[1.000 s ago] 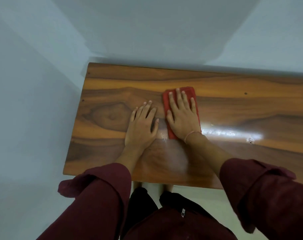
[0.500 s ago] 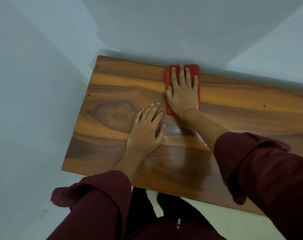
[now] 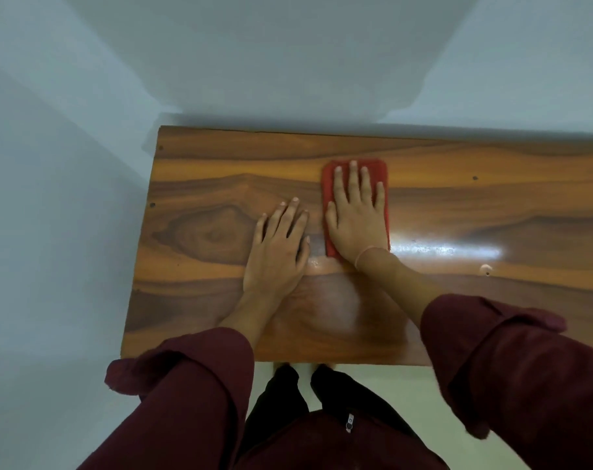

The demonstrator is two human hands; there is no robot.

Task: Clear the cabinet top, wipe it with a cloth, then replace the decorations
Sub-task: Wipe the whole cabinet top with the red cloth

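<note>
A glossy wooden cabinet top (image 3: 200,239) fills the middle of the view. On it lies a folded red cloth (image 3: 329,184), flat and lengthwise away from me. My right hand (image 3: 356,215) presses flat on the cloth with fingers spread, covering most of it. Just left of the cloth, my left hand (image 3: 278,249) rests palm down on the bare wood, holding nothing. No decorations are in view.
Pale walls meet in a corner behind the cabinet's left end (image 3: 84,130). A bright glare streak (image 3: 447,251) lies on the wood right of my right wrist. Pale floor (image 3: 390,385) shows below the front edge.
My right hand has pulled the cloth back from the far edge toward the middle of the top. My left hand has stayed in place on the wood.
</note>
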